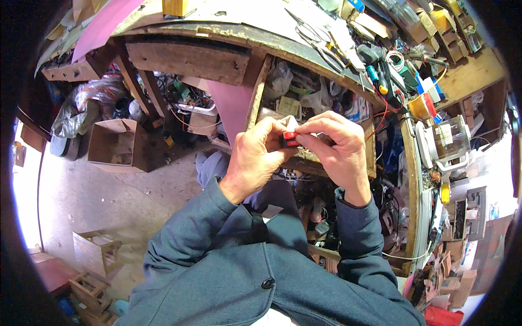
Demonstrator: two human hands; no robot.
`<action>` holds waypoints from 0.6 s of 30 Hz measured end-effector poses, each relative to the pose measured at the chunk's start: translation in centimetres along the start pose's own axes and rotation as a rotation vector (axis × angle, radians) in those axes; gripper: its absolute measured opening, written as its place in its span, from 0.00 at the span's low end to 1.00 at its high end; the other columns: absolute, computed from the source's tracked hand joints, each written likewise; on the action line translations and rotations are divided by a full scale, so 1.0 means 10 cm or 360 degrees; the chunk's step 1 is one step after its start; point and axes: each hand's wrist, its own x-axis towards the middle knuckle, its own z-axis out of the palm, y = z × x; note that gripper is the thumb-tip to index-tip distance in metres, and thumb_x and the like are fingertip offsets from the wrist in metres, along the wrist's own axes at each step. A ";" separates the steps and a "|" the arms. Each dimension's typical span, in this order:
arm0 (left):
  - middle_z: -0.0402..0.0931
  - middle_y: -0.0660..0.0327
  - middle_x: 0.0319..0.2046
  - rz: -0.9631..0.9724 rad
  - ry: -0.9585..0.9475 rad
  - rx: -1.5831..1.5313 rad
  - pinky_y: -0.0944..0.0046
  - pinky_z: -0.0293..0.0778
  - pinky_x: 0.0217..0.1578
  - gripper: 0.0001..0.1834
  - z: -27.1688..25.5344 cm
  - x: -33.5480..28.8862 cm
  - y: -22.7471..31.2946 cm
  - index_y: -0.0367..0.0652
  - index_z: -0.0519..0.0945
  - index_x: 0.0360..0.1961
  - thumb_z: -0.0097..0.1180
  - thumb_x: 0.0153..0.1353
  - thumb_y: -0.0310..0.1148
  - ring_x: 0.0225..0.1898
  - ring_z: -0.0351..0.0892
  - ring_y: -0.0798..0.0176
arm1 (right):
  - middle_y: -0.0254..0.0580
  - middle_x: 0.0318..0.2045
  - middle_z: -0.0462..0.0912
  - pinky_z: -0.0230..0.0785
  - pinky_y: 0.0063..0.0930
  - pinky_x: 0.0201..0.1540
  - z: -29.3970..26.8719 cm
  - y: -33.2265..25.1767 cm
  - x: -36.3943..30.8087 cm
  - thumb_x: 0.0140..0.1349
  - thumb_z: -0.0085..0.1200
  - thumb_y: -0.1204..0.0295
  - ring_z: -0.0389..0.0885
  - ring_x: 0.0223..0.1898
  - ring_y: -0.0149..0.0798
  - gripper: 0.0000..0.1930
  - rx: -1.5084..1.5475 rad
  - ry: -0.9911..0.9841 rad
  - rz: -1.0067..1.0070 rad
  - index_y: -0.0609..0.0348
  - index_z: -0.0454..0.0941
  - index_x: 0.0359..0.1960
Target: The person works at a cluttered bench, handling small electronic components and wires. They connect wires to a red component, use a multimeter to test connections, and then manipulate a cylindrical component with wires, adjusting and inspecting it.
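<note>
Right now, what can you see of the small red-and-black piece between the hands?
The small red-and-black piece shows two glossy red parts around a dark strip, perhaps plastic. The left hand and right hand hold it in mid-air by the workbench, partly hiding it; its full shape and tilt cannot be told.

A transparent jug with white plastic parts (452,137) is at the right, below a coil of thin white cable (395,54) on the cluttered wooden tabletop (234,15). A flat pink sheet (228,111) hangs beneath the tabletop's far side. On the grey concrete floor (130,204) stands an open brown cardboard box (117,167), near crumpled translucent plastic bags (98,96).
</note>
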 end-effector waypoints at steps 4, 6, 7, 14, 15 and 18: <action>0.80 0.60 0.43 -0.0037 -0.0018 0.0013 0.62 0.81 0.54 0.18 0.00 -0.01 0.00 0.36 0.75 0.44 0.57 0.53 0.08 0.49 0.82 0.66 | 0.40 0.31 0.85 0.74 0.24 0.37 0.00 0.05 -0.01 0.51 0.69 0.82 0.84 0.34 0.34 0.08 0.0012 -0.0014 -0.0026 0.62 0.87 0.34; 0.80 0.60 0.43 -0.0012 -0.0016 0.0023 0.63 0.80 0.54 0.18 0.02 0.00 -0.02 0.36 0.75 0.44 0.57 0.53 0.08 0.49 0.82 0.67 | 0.40 0.31 0.85 0.74 0.23 0.36 0.00 0.07 -0.02 0.51 0.69 0.82 0.84 0.34 0.33 0.08 0.0009 -0.0021 -0.0029 0.62 0.87 0.34; 0.80 0.60 0.43 0.0000 -0.0014 0.0029 0.63 0.80 0.54 0.18 0.02 -0.01 -0.02 0.36 0.75 0.43 0.57 0.54 0.08 0.48 0.82 0.67 | 0.41 0.31 0.85 0.74 0.25 0.36 -0.01 0.07 -0.02 0.52 0.69 0.81 0.84 0.33 0.35 0.08 0.0020 -0.0023 -0.0013 0.61 0.87 0.34; 0.87 0.58 0.38 0.0134 0.0065 -0.0001 0.66 0.82 0.44 0.13 0.04 0.01 -0.09 0.35 0.80 0.40 0.66 0.54 0.17 0.42 0.85 0.70 | 0.42 0.29 0.84 0.75 0.28 0.35 -0.06 0.07 0.00 0.52 0.69 0.77 0.85 0.32 0.38 0.07 0.0056 -0.0101 0.0104 0.59 0.87 0.34; 0.87 0.58 0.38 0.0124 0.0054 -0.0014 0.66 0.82 0.44 0.13 0.04 0.01 -0.09 0.35 0.80 0.40 0.66 0.54 0.16 0.42 0.85 0.70 | 0.42 0.29 0.84 0.75 0.28 0.35 -0.07 0.07 0.00 0.52 0.69 0.77 0.85 0.32 0.38 0.07 0.0061 -0.0124 0.0134 0.59 0.87 0.34; 0.83 0.58 0.40 0.0036 -0.0016 0.0012 0.64 0.82 0.50 0.14 0.05 -0.01 -0.05 0.35 0.77 0.42 0.62 0.55 0.12 0.45 0.84 0.68 | 0.42 0.28 0.84 0.74 0.27 0.35 -0.11 0.10 0.02 0.52 0.69 0.77 0.84 0.31 0.38 0.07 0.0052 -0.0190 0.0128 0.60 0.87 0.34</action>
